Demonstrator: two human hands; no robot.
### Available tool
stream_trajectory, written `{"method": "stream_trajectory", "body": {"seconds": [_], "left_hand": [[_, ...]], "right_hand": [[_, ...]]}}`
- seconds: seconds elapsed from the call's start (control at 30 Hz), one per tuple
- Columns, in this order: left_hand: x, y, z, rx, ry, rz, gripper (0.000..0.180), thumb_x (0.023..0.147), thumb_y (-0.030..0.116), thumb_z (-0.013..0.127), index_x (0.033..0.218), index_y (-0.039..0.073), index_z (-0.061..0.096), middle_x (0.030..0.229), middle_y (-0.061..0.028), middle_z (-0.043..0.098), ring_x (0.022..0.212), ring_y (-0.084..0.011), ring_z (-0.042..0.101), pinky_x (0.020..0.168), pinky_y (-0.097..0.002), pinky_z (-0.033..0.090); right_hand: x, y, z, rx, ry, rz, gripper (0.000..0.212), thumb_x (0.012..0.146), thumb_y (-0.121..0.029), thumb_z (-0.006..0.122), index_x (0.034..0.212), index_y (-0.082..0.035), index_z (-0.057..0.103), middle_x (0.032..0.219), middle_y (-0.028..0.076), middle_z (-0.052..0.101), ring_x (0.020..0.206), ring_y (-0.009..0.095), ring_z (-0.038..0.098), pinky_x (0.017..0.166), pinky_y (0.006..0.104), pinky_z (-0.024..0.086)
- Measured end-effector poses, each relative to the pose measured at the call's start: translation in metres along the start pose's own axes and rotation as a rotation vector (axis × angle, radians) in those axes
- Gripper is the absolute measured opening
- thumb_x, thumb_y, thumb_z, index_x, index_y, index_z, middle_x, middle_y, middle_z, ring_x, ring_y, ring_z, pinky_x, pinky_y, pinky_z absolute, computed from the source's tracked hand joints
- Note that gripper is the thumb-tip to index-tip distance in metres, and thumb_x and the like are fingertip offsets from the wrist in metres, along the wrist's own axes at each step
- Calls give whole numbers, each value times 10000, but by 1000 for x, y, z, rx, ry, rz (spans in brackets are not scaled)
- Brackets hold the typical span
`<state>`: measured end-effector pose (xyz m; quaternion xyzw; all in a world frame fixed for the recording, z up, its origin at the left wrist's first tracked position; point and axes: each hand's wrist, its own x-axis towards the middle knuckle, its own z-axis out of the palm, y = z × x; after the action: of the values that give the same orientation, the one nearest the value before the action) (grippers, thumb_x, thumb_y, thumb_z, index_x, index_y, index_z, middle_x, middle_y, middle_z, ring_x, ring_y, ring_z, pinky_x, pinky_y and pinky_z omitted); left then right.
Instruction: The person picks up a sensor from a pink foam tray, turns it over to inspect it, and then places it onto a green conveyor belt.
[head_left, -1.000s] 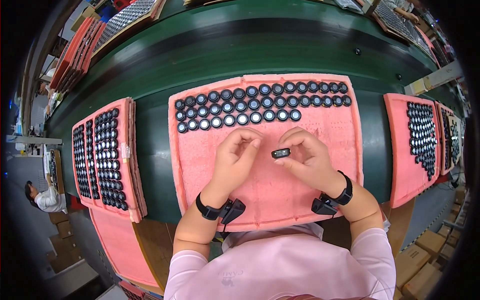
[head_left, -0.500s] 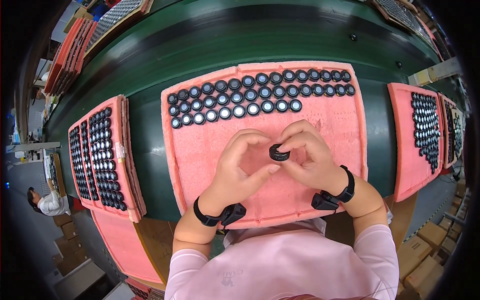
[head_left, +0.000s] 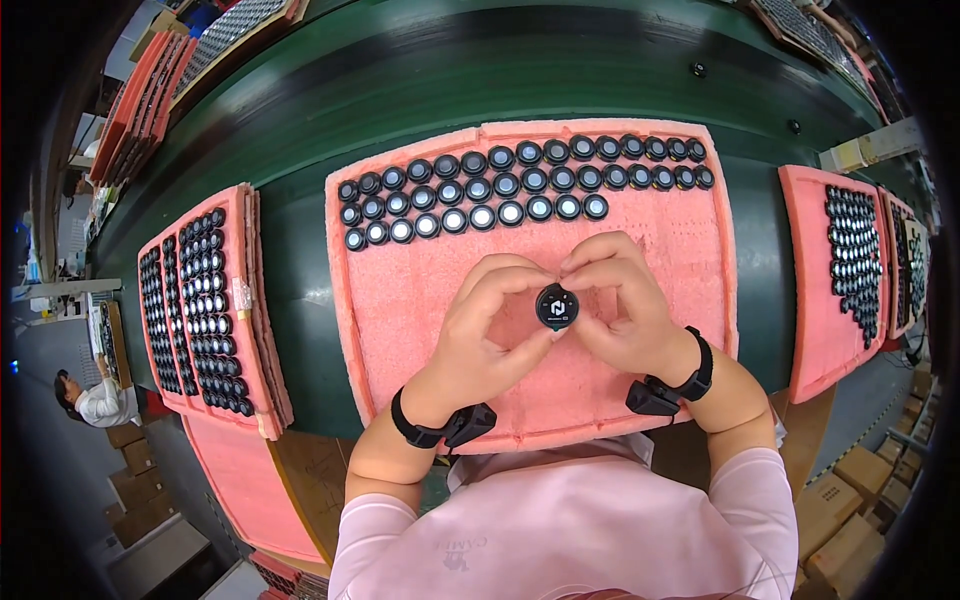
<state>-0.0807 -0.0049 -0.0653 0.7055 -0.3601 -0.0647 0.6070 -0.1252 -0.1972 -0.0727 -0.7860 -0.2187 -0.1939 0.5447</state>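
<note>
Between my two hands is a small round black device [head_left: 557,307], its flat face with a white mark turned up toward me. My left hand [head_left: 490,318] is closed with fingertips at its left and upper edge. My right hand [head_left: 618,305] pinches it from the right. Both hands hover over a pink foam tray [head_left: 420,340]. Along the tray's far part stand rows of similar round black devices [head_left: 483,216] with pale discs on top; the nearest row stops partway across.
Stacked pink trays of black devices [head_left: 205,310] stand at the left, and another filled tray [head_left: 810,290] at the right. Beyond runs a green belt [head_left: 420,80] with two loose black pieces. A person [head_left: 100,400] sits far left. Cardboard boxes [head_left: 840,510] lie lower right.
The device in my hands has turned from showing its side to showing its marked face. My left fingertips have closed in on it.
</note>
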Motion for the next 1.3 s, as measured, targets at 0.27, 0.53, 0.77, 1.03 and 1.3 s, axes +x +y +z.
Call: {"method": "stream_trajectory", "body": {"seconds": [0.27, 0.53, 0.77, 1.03, 1.3], "left_hand": [[1, 1, 1, 18, 39, 35, 464, 690, -60, 741, 1122, 22, 592, 1063, -135, 604, 1007, -288, 600, 865, -373, 497], [2, 1, 0, 96, 31, 81, 433, 701, -91, 702, 1109, 14, 601, 1048, -139, 593, 978, -283, 597, 853, -362, 499], [-3, 0, -3, -30, 54, 37, 336, 746, -100, 640, 1066, -5, 598, 1101, -147, 560, 1015, -234, 577, 918, -344, 479], [-2, -2, -2, 43, 48, 38, 258, 802, -18, 648, 1055, -9, 598, 1088, -140, 563, 1007, -222, 572, 899, -334, 470], [-4, -7, 5, -99, -7, -179, 175, 911, 86, 617, 1038, -33, 601, 989, -135, 589, 912, -241, 591, 819, -312, 472]], "right_hand": [[-4, -4, -2, 404, 14, 322, 273, 832, 60, 619, 1083, -24, 548, 1076, 105, 549, 1003, 182, 548, 886, 315, 450], [-6, -4, 1, 618, -69, 505, 225, 870, 40, 650, 1053, -19, 534, 1077, 90, 584, 1022, 166, 571, 912, 325, 465], [-3, -5, 4, 616, -38, 428, 230, 865, 32, 673, 1032, -31, 528, 1092, 102, 598, 1048, 184, 585, 940, 343, 472], [-2, -2, 3, 471, -37, 270, 239, 854, 37, 678, 1036, -49, 548, 1018, 87, 580, 953, 174, 571, 839, 320, 480], [0, -5, 4, 18, -29, 153, 276, 771, 43, 725, 1020, -49, 650, 949, 78, 558, 867, 187, 557, 737, 295, 458]]}}
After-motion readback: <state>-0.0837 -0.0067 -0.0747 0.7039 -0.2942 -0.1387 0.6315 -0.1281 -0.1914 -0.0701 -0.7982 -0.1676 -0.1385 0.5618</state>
